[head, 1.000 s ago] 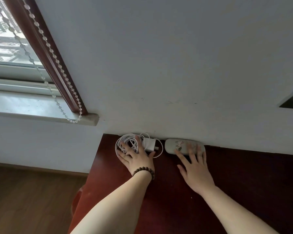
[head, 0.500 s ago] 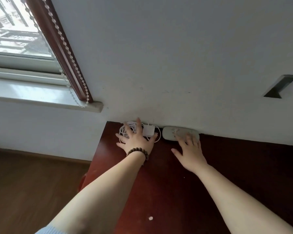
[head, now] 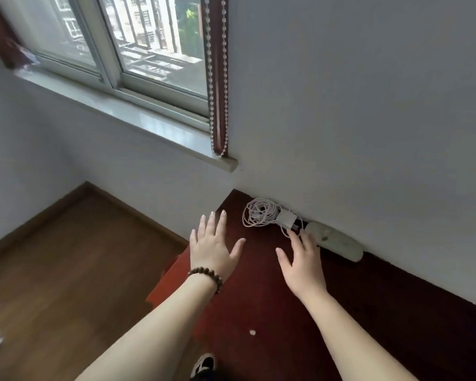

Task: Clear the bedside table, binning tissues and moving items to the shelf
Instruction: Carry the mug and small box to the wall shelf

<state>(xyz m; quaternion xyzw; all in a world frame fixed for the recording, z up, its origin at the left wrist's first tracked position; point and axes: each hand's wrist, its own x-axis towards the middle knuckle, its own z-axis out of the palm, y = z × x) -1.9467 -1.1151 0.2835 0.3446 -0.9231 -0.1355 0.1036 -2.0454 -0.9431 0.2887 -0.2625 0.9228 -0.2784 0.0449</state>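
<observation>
Both hands have let go w/in the last half sec. Left hand point(head: 213, 244), beaded bracelet point(head: 206, 274) on the wrist, was flat on the coiled white cable point(head: 260, 213) & charger plug point(head: 285, 218); now it's pulled back to the left, fingers spread straight, holding nothing, apart from the coil. Right hand point(head: 304, 261) has slid back off the pale oval case point(head: 334, 242); fingers straight, tips just beside the case's near end, maybe grazing it, can't tell for sure. Nothing gripped.

Cable, plug & case sit on the dark red table point(head: 259, 298) against the wall point(head: 355, 119), coil touching plug, plug just beside case. Looks like they've been set down & tidied here, not picked up, so this drop-off reads as done. Small white scrap point(head: 252, 332) lies nearer on the table, prob. tissue bit, still to bin. View has also swung left: window point(head: 149, 45) and wood floor point(head: 66, 257) now show.
</observation>
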